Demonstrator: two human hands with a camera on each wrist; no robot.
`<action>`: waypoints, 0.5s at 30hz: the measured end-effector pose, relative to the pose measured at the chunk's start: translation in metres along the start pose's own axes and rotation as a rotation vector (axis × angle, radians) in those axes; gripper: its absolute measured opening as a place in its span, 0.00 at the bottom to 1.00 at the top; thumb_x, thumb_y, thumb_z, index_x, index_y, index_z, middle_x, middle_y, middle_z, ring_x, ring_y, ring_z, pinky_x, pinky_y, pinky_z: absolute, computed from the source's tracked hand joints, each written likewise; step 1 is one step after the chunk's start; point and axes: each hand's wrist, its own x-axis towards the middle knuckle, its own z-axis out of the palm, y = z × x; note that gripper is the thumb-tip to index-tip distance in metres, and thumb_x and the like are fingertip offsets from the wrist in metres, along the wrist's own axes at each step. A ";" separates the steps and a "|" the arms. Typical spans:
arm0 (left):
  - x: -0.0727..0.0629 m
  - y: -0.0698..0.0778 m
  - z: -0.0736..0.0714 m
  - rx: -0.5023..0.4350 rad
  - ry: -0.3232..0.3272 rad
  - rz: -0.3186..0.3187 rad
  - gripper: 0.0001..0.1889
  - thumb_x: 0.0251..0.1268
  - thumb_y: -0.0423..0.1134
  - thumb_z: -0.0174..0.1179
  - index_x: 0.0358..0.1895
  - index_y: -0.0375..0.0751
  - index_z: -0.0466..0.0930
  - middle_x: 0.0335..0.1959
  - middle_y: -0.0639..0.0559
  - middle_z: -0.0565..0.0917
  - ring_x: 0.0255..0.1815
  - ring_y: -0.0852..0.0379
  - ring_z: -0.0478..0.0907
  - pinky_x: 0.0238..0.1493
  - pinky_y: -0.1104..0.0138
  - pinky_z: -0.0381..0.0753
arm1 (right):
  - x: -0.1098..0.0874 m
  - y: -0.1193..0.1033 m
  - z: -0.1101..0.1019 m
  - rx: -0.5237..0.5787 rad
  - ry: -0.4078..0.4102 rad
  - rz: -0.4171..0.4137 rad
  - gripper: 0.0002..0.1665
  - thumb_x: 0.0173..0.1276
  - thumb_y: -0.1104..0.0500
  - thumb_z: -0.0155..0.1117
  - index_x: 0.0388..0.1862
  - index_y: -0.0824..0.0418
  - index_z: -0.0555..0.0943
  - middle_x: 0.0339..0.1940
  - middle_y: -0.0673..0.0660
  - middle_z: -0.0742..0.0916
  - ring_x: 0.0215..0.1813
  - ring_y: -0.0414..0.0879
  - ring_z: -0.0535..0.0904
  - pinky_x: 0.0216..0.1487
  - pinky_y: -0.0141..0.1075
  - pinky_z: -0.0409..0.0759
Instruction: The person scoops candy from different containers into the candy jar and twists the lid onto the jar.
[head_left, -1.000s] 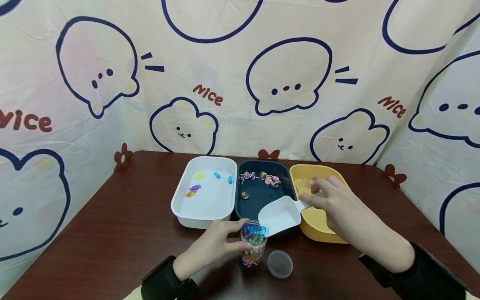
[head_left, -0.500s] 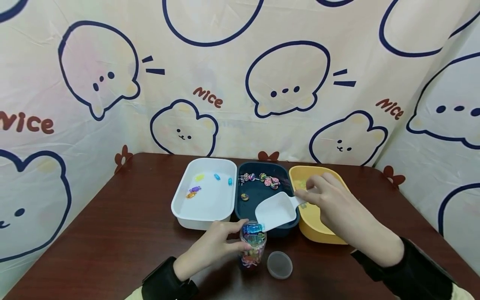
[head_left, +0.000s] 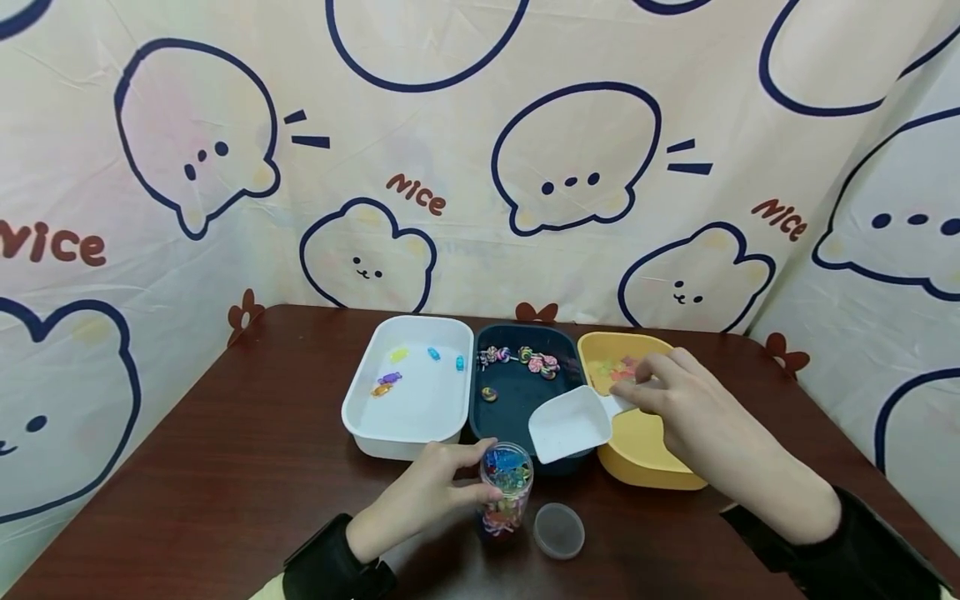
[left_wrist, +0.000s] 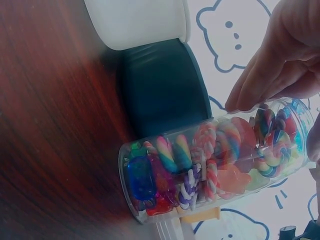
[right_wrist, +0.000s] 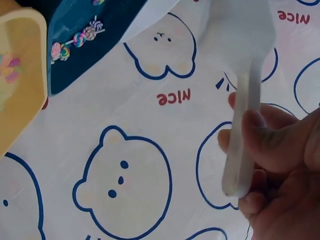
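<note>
My left hand (head_left: pixel 442 483) grips a clear plastic jar (head_left: pixel 506 500) near its top, thumb and fingers on opposite sides. In the left wrist view the jar (left_wrist: pixel 215 165) shows layers of colourful candy pieces, twisted sticks and lollipop swirls, with blue wrapped-candy shapes at the mouth. My right hand (head_left: pixel 682 408) holds a white scoop (head_left: pixel 572 423) by its handle, above the dark tray and just right of the jar. No candy shows in the scoop's pan. In the right wrist view, fingers and thumb wrap the scoop's handle (right_wrist: pixel 242 135).
A white tray (head_left: pixel 408 425) holds several candy shapes. Beside it, a dark blue tray (head_left: pixel 525 417) has lollipop pieces, and a yellow tray (head_left: pixel 645 462) has star-like pieces. A round translucent lid (head_left: pixel 559 531) lies on the brown table (head_left: pixel 225 467) right of the jar.
A blue candy piece has slid from the scoop's lip into the jar. The scoop, first shifted left over the jar, is now drawn back right. My left hand stays on the jar.
</note>
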 end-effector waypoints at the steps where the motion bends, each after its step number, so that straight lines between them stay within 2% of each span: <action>1: 0.000 0.000 0.000 0.001 0.000 0.006 0.30 0.71 0.41 0.65 0.69 0.24 0.72 0.66 0.31 0.79 0.65 0.39 0.80 0.61 0.54 0.83 | -0.001 0.001 0.000 -0.003 0.005 0.012 0.28 0.47 0.84 0.71 0.44 0.61 0.91 0.40 0.57 0.84 0.44 0.52 0.73 0.37 0.37 0.78; 4: 0.000 0.000 0.000 0.002 0.004 0.018 0.30 0.71 0.40 0.65 0.69 0.24 0.72 0.66 0.31 0.79 0.65 0.39 0.80 0.60 0.54 0.83 | -0.002 0.003 0.005 0.002 -0.018 0.069 0.23 0.52 0.81 0.71 0.44 0.63 0.91 0.36 0.56 0.83 0.39 0.49 0.72 0.33 0.34 0.74; 7: 0.000 0.001 0.001 -0.007 0.009 0.005 0.30 0.71 0.41 0.65 0.69 0.25 0.72 0.66 0.32 0.80 0.65 0.40 0.80 0.61 0.54 0.83 | -0.001 0.002 0.015 0.024 -0.080 0.141 0.16 0.58 0.74 0.72 0.45 0.62 0.90 0.32 0.54 0.80 0.35 0.46 0.71 0.29 0.32 0.72; 15: 0.001 0.000 0.001 -0.036 -0.002 -0.016 0.29 0.71 0.41 0.65 0.69 0.27 0.74 0.61 0.35 0.84 0.62 0.41 0.83 0.62 0.51 0.82 | 0.011 -0.005 0.050 0.201 -0.202 0.255 0.03 0.70 0.65 0.67 0.42 0.62 0.85 0.27 0.53 0.76 0.29 0.44 0.67 0.27 0.31 0.65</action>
